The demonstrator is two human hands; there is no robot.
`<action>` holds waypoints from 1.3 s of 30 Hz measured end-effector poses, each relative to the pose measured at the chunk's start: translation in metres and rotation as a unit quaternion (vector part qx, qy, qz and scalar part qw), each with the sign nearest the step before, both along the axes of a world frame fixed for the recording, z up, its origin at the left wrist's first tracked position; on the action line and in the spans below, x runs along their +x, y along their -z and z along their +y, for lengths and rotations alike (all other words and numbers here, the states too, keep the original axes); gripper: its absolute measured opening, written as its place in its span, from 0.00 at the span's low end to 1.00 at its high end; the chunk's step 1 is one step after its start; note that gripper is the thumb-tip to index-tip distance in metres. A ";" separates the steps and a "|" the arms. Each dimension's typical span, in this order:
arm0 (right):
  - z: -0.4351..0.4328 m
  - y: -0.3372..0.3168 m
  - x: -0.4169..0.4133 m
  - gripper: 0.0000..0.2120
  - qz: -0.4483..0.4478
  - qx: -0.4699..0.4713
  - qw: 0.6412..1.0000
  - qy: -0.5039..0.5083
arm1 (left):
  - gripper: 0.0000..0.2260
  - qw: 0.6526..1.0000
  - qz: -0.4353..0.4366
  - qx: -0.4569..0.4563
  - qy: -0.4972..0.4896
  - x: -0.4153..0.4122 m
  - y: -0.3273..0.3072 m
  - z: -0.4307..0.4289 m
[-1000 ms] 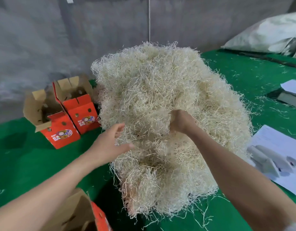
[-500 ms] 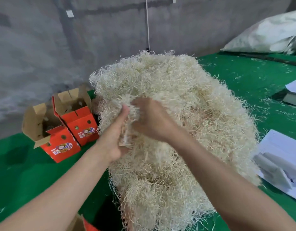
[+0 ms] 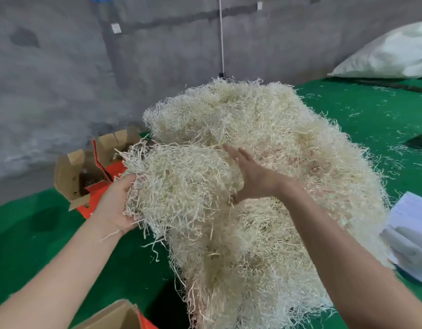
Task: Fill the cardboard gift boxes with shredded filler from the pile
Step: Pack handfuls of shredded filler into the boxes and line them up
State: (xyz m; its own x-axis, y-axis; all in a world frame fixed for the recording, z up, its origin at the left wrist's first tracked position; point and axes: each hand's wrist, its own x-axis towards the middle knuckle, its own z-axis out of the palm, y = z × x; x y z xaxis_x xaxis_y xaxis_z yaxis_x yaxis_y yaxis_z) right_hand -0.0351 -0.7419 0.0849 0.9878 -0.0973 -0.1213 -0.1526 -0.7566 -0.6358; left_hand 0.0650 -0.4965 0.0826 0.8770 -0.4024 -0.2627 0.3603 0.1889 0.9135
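Green matting (image 3: pixel 32 236) covers the floor where I work, with a grey concrete wall (image 3: pixel 62 79) behind it. At the far left stand two open cardboard gift boxes (image 3: pixel 86 184), orange-red outside and brown inside, flaps up; they touch each other and sit just beside the pile. I cannot tell how much filler is already in them, because the inside is dark.

My left hand (image 3: pixel 113 205) is curled under a big clump of shredded filler (image 3: pixel 181 184), its fingers closed into the strands from below. My right hand (image 3: pixel 252 179) lies flat against the other side of the same clump, fingers straight and close together, not closed on anything — it only presses. So the clump is carried between one gripping hand and one pushing palm. Behind and below it is the main pile (image 3: pixel 264 162), and I think the clump is not fully separated from it.

What can go wrong, in my judgement: the strands are tangled, so if I pull toward the boxes, a long tail from the pile may follow and fall on the matting. The clump also looks larger than a box opening — it may knock the flaps or tip the light boxes. With my right hand open, part of it can slip out underneath.

At the bottom edge is another open box (image 3: pixel 115 317), and at right some white sheets of paper (image 3: pixel 409 222).
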 end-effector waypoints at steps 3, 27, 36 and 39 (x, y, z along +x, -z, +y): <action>0.037 0.012 0.012 0.55 -0.038 0.051 0.998 -0.018 | 0.09 0.996 -0.011 0.084 -0.005 0.000 -0.008 0.002; 0.039 -0.019 0.042 0.65 -0.022 0.077 0.984 -0.159 | 0.10 0.980 -0.054 0.190 -0.011 0.007 -0.024 0.014; 0.035 0.093 0.040 0.16 -0.011 -0.154 0.988 0.006 | 0.13 0.991 -0.090 0.090 -0.037 0.028 -0.033 0.035; 0.009 0.090 0.023 0.22 0.058 -0.181 0.982 0.021 | 0.21 0.990 -0.097 0.093 -0.046 0.032 -0.024 0.042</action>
